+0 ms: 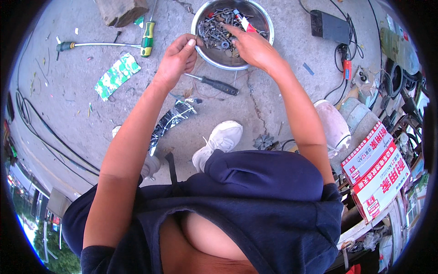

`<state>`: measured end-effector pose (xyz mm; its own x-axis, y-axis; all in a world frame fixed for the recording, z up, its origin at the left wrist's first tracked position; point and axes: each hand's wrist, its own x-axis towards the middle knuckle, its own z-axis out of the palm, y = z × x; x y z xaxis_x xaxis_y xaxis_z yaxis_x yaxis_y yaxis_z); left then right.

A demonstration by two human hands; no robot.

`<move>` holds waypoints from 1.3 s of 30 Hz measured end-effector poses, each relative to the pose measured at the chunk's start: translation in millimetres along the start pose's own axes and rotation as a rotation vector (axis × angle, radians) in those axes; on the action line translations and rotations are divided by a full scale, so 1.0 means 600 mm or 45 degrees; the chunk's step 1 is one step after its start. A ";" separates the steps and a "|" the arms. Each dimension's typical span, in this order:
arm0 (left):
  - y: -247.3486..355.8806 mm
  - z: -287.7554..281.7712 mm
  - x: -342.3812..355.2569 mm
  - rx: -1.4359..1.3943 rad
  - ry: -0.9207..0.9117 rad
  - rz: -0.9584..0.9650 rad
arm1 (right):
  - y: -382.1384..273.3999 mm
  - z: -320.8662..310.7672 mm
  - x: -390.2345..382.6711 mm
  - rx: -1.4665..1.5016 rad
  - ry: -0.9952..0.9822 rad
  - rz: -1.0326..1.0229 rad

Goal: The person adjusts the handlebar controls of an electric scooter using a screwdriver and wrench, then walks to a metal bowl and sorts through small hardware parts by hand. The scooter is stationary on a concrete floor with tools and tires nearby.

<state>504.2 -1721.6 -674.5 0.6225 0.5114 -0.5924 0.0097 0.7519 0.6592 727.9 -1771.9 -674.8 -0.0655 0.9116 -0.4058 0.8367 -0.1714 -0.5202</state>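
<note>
A steel bowl (196,54) on the concrete holds a heap of bolts, screws and other small metal hardware (216,34). Lying on the heap is a red-and-white tube (245,22). My right hand (256,49) reaches over the bowl's right side, index finger stretched out to the hardware and no held thing showing. At the left rim, my left hand (178,57) is closed, thumb pressed to the fingers; whatever it pinches is too small or hidden to name. Just below the bowl lies a black-handled screwdriver (219,85).
Left of the bowl are a green-and-yellow-handled screwdriver (147,41), a long metal rod tool (105,44), a green-white wrapper (117,76) and a wood block (121,11). On the right are a black power box (327,26) with cables, a red-and-white carton (378,171) and piled parts.
</note>
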 end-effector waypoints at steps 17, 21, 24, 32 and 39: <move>-0.007 0.008 0.002 0.004 0.100 0.019 | -0.036 -0.029 -0.024 -0.535 0.009 0.037; -0.006 0.005 0.001 0.020 0.090 0.006 | -0.040 -0.025 -0.023 -0.441 0.003 -0.022; -0.006 0.006 0.003 0.013 0.090 0.009 | -0.040 -0.011 -0.015 -0.379 -0.049 -0.055; -0.005 0.004 0.000 0.046 0.075 0.007 | -0.041 0.006 -0.012 -0.455 -0.254 -0.077; -0.004 0.003 0.002 0.046 0.027 0.032 | -0.026 -0.019 -0.023 -0.487 -0.259 -0.081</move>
<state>506.5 -1723.5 -675.8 0.6060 0.5393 -0.5848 0.0229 0.7230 0.6905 721.9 -1777.5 -652.2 -0.1976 0.8170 -0.5417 0.9661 0.0688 -0.2487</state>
